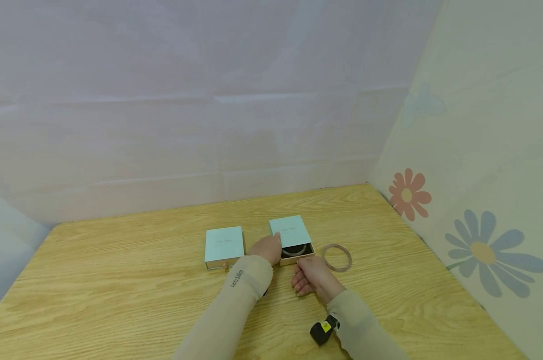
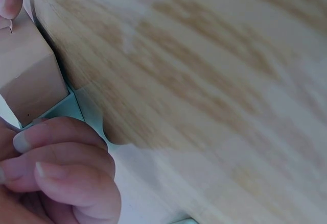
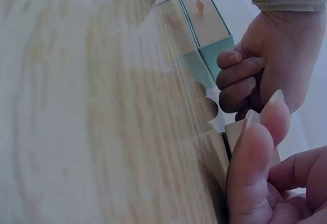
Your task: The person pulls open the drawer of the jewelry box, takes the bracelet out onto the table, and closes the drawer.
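Observation:
A pale turquoise drawer-style jewelry box (image 1: 291,231) lies on the table with its drawer (image 1: 291,261) pulled partway out. Inside the drawer's dark lining sits a bangle (image 1: 295,252), partly covered by the sleeve. My left hand (image 1: 268,248) grips the sleeve's left side, thumb near its top; its fingers show curled by the box's corner in the left wrist view. At the drawer's beige front, my right hand (image 1: 314,276) pinches the small pull tab (image 2: 10,26) with its fingertips. A second bangle (image 1: 341,270) lies flat on the wood, right of the box.
Another turquoise box (image 1: 225,242), closed, stands to the left, its small pull tab (image 1: 225,267) facing me. The wooden table (image 1: 118,280) meets a pale cloth backdrop (image 1: 163,125) behind and a flower-printed wall (image 1: 487,150) on the right.

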Demonstrator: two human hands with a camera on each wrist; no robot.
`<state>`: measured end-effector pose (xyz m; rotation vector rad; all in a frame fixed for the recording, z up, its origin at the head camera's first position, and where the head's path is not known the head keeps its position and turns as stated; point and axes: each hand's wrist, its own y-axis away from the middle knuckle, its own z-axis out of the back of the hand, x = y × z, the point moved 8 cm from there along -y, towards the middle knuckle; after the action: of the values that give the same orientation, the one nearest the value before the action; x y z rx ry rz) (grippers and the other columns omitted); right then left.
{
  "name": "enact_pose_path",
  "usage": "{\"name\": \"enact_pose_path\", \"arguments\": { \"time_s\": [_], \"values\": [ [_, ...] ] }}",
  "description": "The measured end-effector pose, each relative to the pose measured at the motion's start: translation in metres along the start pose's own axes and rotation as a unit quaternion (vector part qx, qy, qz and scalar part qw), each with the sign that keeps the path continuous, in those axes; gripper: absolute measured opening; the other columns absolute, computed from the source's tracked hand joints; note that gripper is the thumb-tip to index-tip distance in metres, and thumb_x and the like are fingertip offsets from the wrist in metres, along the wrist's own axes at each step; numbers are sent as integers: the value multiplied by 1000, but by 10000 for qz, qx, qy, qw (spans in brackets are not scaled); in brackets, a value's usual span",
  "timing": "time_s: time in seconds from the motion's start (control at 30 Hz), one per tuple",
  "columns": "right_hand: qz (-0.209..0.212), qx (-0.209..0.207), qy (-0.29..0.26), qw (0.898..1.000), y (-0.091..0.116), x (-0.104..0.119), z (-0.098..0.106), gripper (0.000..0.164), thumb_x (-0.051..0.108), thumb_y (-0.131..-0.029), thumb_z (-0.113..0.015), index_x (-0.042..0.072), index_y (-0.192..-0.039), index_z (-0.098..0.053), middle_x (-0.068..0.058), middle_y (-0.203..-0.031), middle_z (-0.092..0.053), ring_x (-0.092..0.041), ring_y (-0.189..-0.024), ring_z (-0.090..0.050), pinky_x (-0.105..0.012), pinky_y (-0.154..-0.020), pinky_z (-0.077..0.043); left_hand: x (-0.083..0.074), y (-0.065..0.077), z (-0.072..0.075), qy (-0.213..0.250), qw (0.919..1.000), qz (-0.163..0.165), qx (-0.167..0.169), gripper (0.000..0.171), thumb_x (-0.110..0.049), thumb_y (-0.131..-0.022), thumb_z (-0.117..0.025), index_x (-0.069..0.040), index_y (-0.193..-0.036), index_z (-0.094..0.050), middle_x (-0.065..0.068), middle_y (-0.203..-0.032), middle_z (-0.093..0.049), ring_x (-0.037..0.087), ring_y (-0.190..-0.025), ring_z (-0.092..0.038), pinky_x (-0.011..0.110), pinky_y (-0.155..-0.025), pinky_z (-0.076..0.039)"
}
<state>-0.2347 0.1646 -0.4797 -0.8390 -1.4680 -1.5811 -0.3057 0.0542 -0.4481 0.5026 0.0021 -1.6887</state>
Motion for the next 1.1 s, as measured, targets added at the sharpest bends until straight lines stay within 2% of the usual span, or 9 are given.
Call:
{"name": "enact_pose_path", "arguments": {
  "time_s": [0.07,0.17,0.27,0.33,0.5,1.1],
  "values": [
    [32,7,1,10000,1,0,0,29,6,-98,-35,1,-77,-54,-6,-56,-58,-11,-42,-53,-25,-40,-47,1,-1,0,11,10000,-6,-38,56,-30,-109,-21,-1,-103,-68,16,-92,-68,25,-82,-67,38,-68,-54],
    [81,13,27,10000,1,0,0,29,6,-98,-34,0,-77,-54,-7,-56,-58,-11,-43,-53,-25,-41,-47,4,-2,-2,232,9996,92,-101,63,-33,-109,-20,-1,-83,-68,15,-77,-65,24,-70,-63,36,-61,-51],
    [115,22,34,9999,2,0,0,29,6,-98,-34,0,-77,-54,-7,-57,-58,-12,-43,-53,-26,-41,-48,7,-3,-5,476,9986,177,-173,67,-35,-109,-20,-5,-62,-58,11,-60,-55,22,-56,-54,33,-53,-45],
    [117,35,13,9999,3,0,0,28,6,-97,-34,-1,-78,-54,-7,-57,-58,-12,-43,-53,-26,-41,-48,9,-4,-7,591,9978,222,-190,68,-37,-109,-20,-8,-55,-50,9,-54,-48,21,-52,-49,32,-51,-42],
    [113,79,-25,9999,5,1,-1,28,6,-98,-35,-1,-78,-54,-6,-56,-58,-12,-42,-53,-26,-41,-47,10,-6,-8,616,9977,195,-201,68,-37,-109,-19,-9,-54,-47,8,-53,-45,20,-51,-48,32,-51,-42],
    [96,132,111,9998,6,-3,1,28,6,-98,-34,0,-78,-54,-6,-57,-57,-11,-42,-52,-27,-41,-48,12,-11,-12,558,9980,203,-237,67,-37,-109,-20,-8,-57,-50,11,-60,-54,21,-58,-54,35,-56,-46]
  ]
}}
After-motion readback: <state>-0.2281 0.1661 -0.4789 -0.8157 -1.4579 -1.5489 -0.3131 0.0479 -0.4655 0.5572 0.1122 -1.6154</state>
